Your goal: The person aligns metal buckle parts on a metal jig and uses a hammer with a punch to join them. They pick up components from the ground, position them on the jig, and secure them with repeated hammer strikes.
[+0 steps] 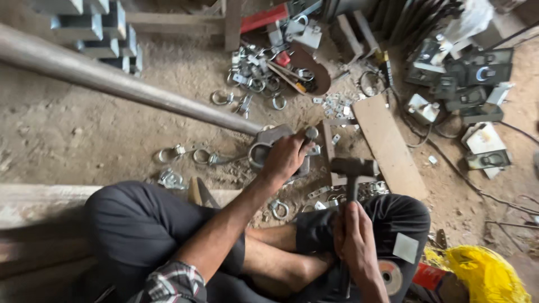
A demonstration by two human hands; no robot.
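- Your left hand (285, 159) is closed down over a metal clamp ring (259, 152), pressing it on a small steel block (303, 166) that sits on the dirt floor (84, 134).
- Your right hand (353, 235) is wrapped tight round the handle of a hammer (352, 168); the hammer head hangs at about 3 o'clock from your left hand, just beside it and apart from the ring.
- The ring lies at the end of a long grey pipe (112, 84), which runs off toward 10 o'clock.
- A wooden board (387, 143) lies at 2 o'clock from the hammer head, near it; that side is tight.
- Your knees in dark trousers (140, 224) close off the room from 5 to 8 o'clock.
- Open floor shows at 9 to 10 o'clock of your left hand, below the pipe, with only a few loose clamp rings (193, 155) scattered there.
- At 12 o'clock, well apart, lies a heap of clamps and small metal parts (264, 73).
- At 1 to 2 o'clock, past the board, lie metal plates (477, 84) and thin cables.
- At 4 o'clock from your right hand rest a grinding disc (389, 276) and a yellow bag (485, 275).
- Stacked grey blocks (95, 28) stand far off at 10 o'clock.
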